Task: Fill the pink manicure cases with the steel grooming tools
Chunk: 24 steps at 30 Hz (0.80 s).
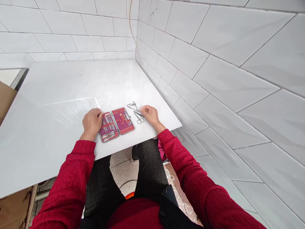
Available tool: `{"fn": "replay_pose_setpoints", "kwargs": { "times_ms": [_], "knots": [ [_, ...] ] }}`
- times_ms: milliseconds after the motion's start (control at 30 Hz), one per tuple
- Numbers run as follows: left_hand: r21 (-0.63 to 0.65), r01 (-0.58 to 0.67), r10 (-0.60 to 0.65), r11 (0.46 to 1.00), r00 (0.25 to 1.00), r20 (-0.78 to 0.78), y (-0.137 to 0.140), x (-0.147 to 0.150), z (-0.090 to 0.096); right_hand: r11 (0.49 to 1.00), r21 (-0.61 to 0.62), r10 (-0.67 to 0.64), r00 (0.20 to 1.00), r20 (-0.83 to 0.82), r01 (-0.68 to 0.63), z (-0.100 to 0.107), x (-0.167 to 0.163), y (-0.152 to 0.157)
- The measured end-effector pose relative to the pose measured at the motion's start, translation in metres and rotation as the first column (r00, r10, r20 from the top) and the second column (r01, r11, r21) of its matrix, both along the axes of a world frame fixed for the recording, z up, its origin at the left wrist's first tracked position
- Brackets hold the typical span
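Note:
An unfolded manicure case (124, 128) with a dark red lining lies on the white tabletop. Its left half holds a row of slim metal tools (108, 123) under a strap, with clippers below them. My left hand (91, 123) is closed, its curled fingers at the case's left edge. To the right of the case lie cuticle nippers (131, 105) and small scissors (140, 120). Between them is a metal nail clipper (137, 112), its right end pinched in the fingertips of my right hand (151, 115). These fingers partly cover the clipper.
The white table (59, 82) reaches back to a tiled wall (62, 24), and another tiled wall (214, 79) runs along the right. A thin cable (130, 22) hangs in the corner. Cardboard (6, 100) stands at the far left. My legs are below the front edge.

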State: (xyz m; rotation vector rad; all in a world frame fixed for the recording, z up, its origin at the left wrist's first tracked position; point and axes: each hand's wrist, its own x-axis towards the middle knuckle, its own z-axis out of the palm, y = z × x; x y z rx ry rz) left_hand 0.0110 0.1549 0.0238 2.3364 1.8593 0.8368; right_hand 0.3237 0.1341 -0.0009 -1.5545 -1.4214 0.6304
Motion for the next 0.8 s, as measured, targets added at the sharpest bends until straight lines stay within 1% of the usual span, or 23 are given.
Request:
{"fn": "replay_pose_setpoints", "kwargs": {
  "times_ms": [167, 267, 333, 400, 500, 800],
  "knots": [
    [-0.020, 0.009, -0.009, 1.000, 1.000, 0.011, -0.002, 0.001, 0.002, 0.998, -0.026, 0.067, 0.995, 0.078, -0.065, 0.005, 0.002, -0.005],
    [-0.017, 0.019, -0.019, 1.000, 1.000, 0.005, -0.003, 0.002, 0.003, 0.991, -0.074, 0.117, 0.980, 0.158, -0.107, 0.011, 0.003, -0.006],
    [-0.014, 0.013, -0.014, 1.000, 1.000, -0.001, -0.004, 0.002, 0.004, 0.988, -0.111, 0.134, 0.965, 0.225, -0.111, 0.016, 0.003, -0.005],
    [-0.011, 0.011, -0.011, 1.000, 1.000, -0.003, -0.003, 0.002, 0.004, 0.986, -0.134, 0.139, 0.949, 0.283, -0.104, 0.020, 0.002, -0.005],
    [-0.005, 0.019, -0.019, 1.000, 1.000, -0.004, -0.003, 0.002, 0.003, 0.985, -0.137, 0.144, 0.933, 0.329, -0.104, 0.023, 0.001, -0.005],
    [0.007, 0.021, -0.021, 1.000, 1.000, -0.006, -0.002, 0.001, 0.001, 0.988, -0.143, 0.099, 0.931, 0.350, -0.051, 0.023, -0.001, -0.006]
  ]
}}
